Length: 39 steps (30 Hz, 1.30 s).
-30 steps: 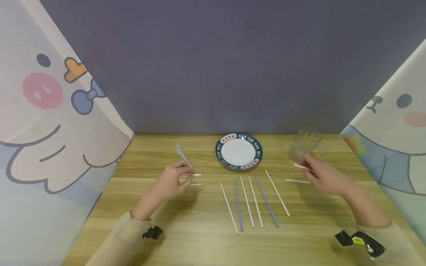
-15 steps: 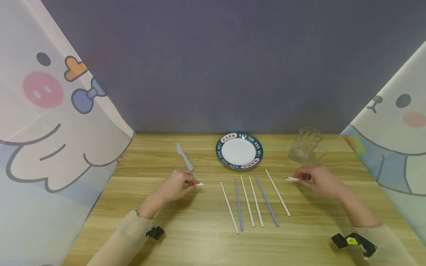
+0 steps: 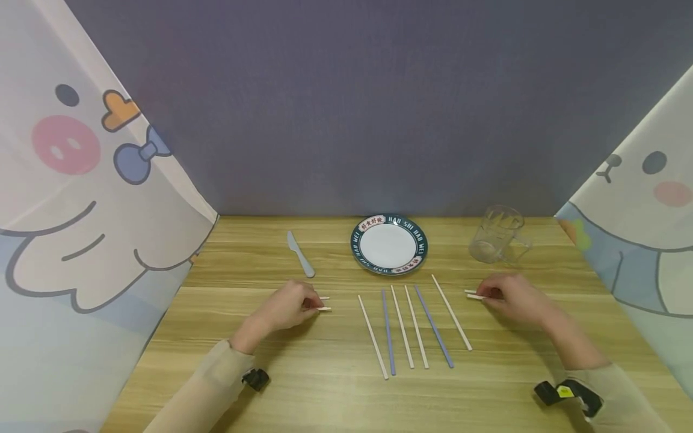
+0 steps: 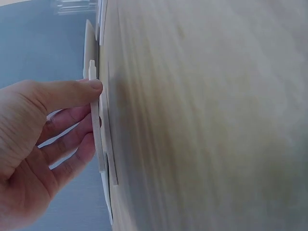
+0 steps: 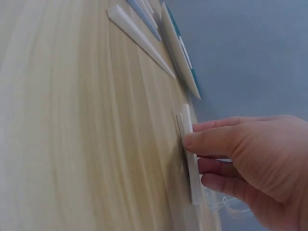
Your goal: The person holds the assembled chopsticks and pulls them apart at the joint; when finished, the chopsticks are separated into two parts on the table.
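Observation:
In the head view my left hand (image 3: 289,305) is low over the table, left of centre. Thumb and fingers pinch a short white stick (image 4: 97,130), and a second short white stick (image 4: 110,156) lies on the wood alongside. Over on the right side, my right hand (image 3: 514,297) likewise pinches a short white stick (image 5: 192,178) between thumb and fingers, close over the tabletop. Another short white stick (image 5: 179,120) lies beside that one. Between the hands, several long sticks lie roughly lengthwise, among them a white stick (image 3: 372,337) and a blue stick (image 3: 434,328).
A round plate (image 3: 420,231) with a dark green lettered rim sits at the back middle. The grey knife (image 3: 301,255) lies beyond my left hand, and a clear handled mug (image 3: 495,234) stands beyond my right. A dark panel (image 3: 346,108) rises behind the table.
Both hands have come down and nearer the front, bringing their pinched sticks beside the ones on the table. The long sticks, plate, knife and mug stay put.

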### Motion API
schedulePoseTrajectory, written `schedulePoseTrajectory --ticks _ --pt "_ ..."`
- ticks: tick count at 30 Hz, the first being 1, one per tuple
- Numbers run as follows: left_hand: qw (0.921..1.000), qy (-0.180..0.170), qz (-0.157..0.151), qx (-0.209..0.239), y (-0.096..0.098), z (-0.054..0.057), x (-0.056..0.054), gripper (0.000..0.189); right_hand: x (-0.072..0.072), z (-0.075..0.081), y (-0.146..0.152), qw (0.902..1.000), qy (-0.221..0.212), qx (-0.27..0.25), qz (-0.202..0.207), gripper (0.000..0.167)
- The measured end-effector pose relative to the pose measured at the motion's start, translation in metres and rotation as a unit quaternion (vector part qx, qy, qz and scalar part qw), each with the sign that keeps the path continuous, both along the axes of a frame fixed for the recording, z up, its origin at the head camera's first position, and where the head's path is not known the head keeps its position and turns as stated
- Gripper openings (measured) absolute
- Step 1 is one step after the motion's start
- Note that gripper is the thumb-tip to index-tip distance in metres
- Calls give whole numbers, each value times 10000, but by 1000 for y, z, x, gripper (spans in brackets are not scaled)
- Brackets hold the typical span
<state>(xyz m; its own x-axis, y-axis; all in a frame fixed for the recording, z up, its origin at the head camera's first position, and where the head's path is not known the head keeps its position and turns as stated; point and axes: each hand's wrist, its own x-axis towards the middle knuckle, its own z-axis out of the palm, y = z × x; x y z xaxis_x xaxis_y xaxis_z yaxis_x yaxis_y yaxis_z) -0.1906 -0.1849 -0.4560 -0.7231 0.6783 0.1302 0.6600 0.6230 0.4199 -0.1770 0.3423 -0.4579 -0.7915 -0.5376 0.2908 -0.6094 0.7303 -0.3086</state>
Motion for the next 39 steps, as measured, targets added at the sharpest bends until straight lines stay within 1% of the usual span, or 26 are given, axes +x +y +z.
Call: schedulePoseTrajectory --ticks 9,13,17,21,23,26,31,33,37,39 --pt "9996 -221 92 -117 -1 -2 -2 6 1 1 -3 9997 -245 -13 -89 24" --pt "9997 -215 117 -62 -2 -3 -4 6 1 1 -4 9996 -251 -34 -129 24" --pt "9999 -94 89 -48 -1 -1 -4 7 2 3 -6 9994 -283 3 -184 23" --pt "9999 -32 29 -99 8 6 -4 7 5 9 -14 9993 -209 60 -307 20" --pt "9999 15 -15 -110 15 12 -4 8 7 13 -21 9992 -134 95 -365 17" --pt "9998 105 -135 -63 26 19 -4 10 9 20 -34 9991 -156 121 -377 13" --pt "9994 186 -289 5 46 28 -7 10 14 28 -64 9993 -210 24 -320 13" --pt "9990 223 -390 53 53 30 -7 9 18 31 -78 9994 -206 -45 -256 13" --pt "9976 279 -624 55 65 33 -6 7 25 35 -109 9993 -259 -270 40 15" --pt "9971 219 -731 21 71 32 -6 7 29 34 -125 9985 -301 -403 208 15"
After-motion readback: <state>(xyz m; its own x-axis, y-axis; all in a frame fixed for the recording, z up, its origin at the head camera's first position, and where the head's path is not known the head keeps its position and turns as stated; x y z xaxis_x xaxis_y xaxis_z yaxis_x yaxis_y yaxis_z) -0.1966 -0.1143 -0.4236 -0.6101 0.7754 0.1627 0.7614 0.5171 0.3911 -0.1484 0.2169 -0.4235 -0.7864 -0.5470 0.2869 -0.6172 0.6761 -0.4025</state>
